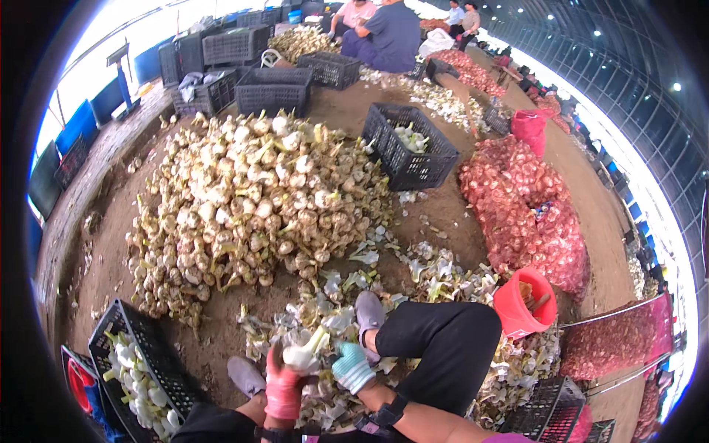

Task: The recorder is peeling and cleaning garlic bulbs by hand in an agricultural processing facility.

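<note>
Where hands (pixel 283 390) (pixel 352 367) nearly meet, garlic bulb (pixel 300 358) btwn, prob. L-held

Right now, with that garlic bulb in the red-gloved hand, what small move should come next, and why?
Perhaps the right hand should strip any loose outer layer from the stem. The left hand holds the garlic bulb, the right is close beside its stem, and pale skins lie scattered nearby. Whether the fingers already touch the stem, I can't tell.

Blur smears the red rubber-gloved left hand (pixel 283 387); the picture's lower edge cuts off a black perforated plastic crate (pixel 164 353).
</note>
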The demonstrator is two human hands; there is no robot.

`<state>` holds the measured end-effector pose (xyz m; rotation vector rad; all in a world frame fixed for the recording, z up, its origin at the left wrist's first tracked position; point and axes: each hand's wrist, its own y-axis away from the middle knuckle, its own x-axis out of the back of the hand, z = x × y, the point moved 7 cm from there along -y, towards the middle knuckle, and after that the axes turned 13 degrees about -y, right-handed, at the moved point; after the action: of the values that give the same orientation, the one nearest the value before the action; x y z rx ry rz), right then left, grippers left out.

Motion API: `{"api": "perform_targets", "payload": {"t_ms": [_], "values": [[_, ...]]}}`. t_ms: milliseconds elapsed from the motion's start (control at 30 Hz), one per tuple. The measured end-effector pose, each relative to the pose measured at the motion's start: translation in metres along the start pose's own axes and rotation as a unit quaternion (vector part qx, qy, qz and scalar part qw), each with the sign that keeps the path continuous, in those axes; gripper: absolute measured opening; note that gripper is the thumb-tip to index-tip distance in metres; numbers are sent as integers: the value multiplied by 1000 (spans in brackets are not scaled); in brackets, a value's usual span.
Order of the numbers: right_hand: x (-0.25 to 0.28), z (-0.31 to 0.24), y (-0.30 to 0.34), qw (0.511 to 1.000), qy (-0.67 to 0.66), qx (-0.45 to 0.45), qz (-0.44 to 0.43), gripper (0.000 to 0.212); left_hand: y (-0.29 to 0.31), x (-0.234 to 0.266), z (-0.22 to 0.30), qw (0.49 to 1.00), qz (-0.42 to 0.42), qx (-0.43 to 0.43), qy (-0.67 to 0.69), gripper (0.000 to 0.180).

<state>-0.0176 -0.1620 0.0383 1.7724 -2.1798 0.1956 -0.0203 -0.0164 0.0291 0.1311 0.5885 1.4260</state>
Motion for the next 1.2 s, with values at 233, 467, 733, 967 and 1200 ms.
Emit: {"api": "perform_targets", "payload": {"t_ms": [233, 467, 733, 967, 1200], "values": [[2, 20, 6, 958, -277, -60, -37, 12, -24, -3, -32, 943, -144, 103, 281, 52], [-15, 20, 10, 861, -459, -218, -3, 16, -15, 28, -6, 996, -31, -40, 77, 57], [1, 37, -24, 932, -273, -195, -141, 32, -5, 6, 8, 976, -185, 23, 113, 80], [-25, -12, 2, 935, -184, -61, -298, 32, -15, 5, 7, 985, -165, -25, 43, 90], [-32, 11, 9, 980, -4, 90, -176, 23, -20, 38, -11, 998, 23, -36, 55, 31]]}}
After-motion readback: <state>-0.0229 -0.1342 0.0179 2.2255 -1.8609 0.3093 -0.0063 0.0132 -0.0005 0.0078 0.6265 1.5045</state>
